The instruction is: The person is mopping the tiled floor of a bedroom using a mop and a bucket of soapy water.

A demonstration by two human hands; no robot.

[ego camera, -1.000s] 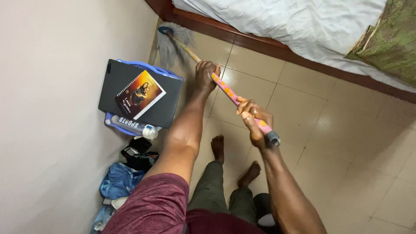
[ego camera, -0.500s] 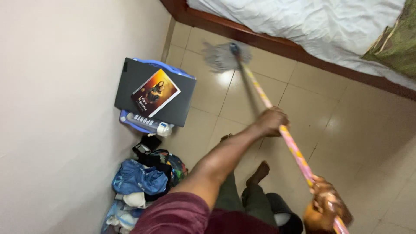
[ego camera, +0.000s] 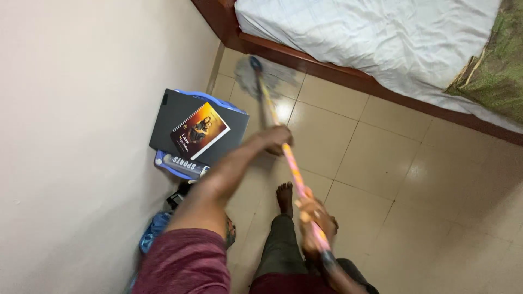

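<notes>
1. Mop handle (ego camera: 291, 166), pink with yellow spots, runs through both my hands from about 6 o'clock, close to my body, up toward 12 o'clock across the tiled floor (ego camera: 381, 141).
2. Mop head (ego camera: 256, 76), grey and blurred, lies on the tiles at 12 o'clock, just beside the wooden bed frame (ego camera: 338, 73).
3. My left hand (ego camera: 275, 139) has its grip clenched around the handle partway up the shaft.
4. My right hand (ego camera: 315, 220) has its grip clenched around the handle's near end, above my bare foot (ego camera: 284, 197).
5. At 10 o'clock from my left hand a dark laptop (ego camera: 188, 122) rests on a blue plastic stool (ego camera: 180, 166) against the wall, with a spiral-bound booklet (ego camera: 200, 130) lying on the laptop.
6. At 8 o'clock a heap of clothes (ego camera: 158, 231), blue among them, sits by the wall.
7. White sheet (ego camera: 370, 38) covers the bed at 1 o'clock, a green cloth (ego camera: 496, 71) at its far right.
</notes>
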